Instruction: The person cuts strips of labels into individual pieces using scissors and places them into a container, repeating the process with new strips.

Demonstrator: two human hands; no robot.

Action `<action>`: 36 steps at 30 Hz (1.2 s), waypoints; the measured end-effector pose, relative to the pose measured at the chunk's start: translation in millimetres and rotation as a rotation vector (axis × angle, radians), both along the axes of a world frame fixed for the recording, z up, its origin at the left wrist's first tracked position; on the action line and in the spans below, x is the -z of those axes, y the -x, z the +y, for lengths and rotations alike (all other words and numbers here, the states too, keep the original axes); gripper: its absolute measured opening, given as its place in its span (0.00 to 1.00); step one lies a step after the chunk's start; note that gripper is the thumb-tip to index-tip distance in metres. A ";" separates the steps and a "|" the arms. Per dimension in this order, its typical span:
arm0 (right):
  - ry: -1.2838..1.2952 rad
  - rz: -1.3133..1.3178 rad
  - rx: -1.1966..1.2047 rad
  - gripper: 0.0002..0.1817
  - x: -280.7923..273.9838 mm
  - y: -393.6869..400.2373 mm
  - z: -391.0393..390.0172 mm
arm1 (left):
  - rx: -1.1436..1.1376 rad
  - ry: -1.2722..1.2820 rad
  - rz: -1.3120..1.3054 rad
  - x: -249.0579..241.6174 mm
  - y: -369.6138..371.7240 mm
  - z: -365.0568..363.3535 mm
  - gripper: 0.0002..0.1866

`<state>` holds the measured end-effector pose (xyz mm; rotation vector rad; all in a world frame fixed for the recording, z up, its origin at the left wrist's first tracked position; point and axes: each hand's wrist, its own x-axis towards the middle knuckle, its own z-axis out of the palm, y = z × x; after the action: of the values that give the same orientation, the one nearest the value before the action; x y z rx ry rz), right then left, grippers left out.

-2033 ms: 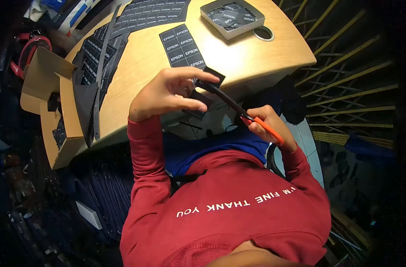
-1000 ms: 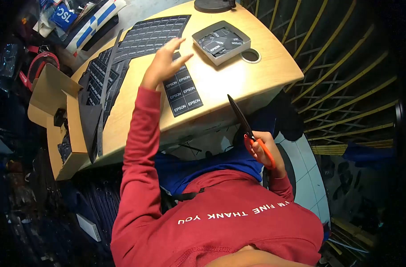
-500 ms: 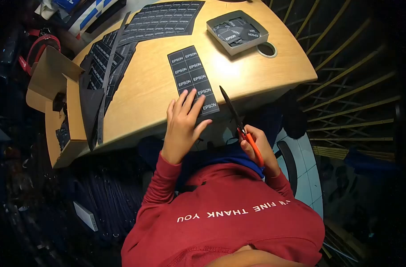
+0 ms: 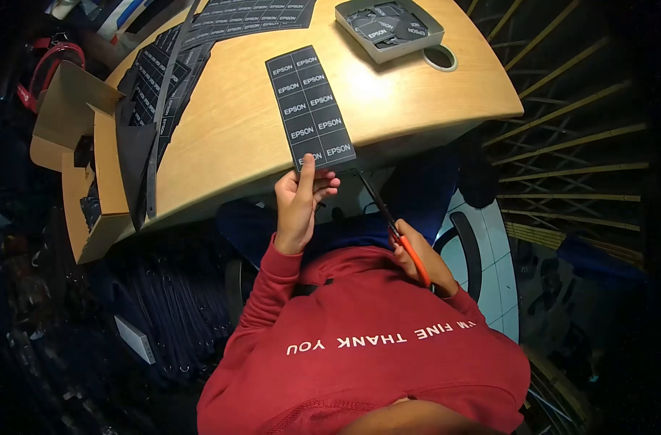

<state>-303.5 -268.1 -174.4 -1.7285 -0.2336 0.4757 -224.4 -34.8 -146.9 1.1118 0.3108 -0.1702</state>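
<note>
Half a second ago the left hand point(image 4: 299, 199) lay flat on the label strip point(image 4: 310, 106); now it has slid back to the near edge of the surface point(image 4: 229, 138) and pinches the strip's lowest corner, thumb on top, fingers curled beneath. The right hand point(image 4: 416, 255) has drawn lower, closed round the orange handles of the scissors point(image 4: 388, 221), whose dark blades look nearly shut and point up toward the strip without touching it. The strip lies in the upper middle of the frame, its bottom end just over the rim. A clean cut would want the strip pulled taut off the edge, blades square to the gap between labels. Open room lies below the rim; the tray point(image 4: 388, 27) at the top and the sheets point(image 4: 163, 65) at upper left sit well apart.
</note>
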 end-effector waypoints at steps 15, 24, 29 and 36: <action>-0.113 0.010 -0.026 0.27 12.0 -12.4 38.6 | -0.135 -0.140 -0.161 2.3 3.6 -11.2 0.06; -0.178 0.018 -0.012 0.30 18.4 -18.3 50.3 | -0.083 -0.152 -0.166 4.2 10.0 -15.1 0.06; -0.235 0.126 -0.039 0.33 20.5 -19.3 50.7 | -0.071 -0.121 -0.160 4.8 11.2 -15.3 0.06; -0.253 0.141 -0.038 0.32 26.4 -20.3 52.3 | -0.054 -0.105 -0.163 5.7 12.7 -14.9 0.06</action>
<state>-283.2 -215.8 -200.7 -1.4395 -0.2157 0.5681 -237.1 -49.7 -152.5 1.2120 0.2053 -0.0153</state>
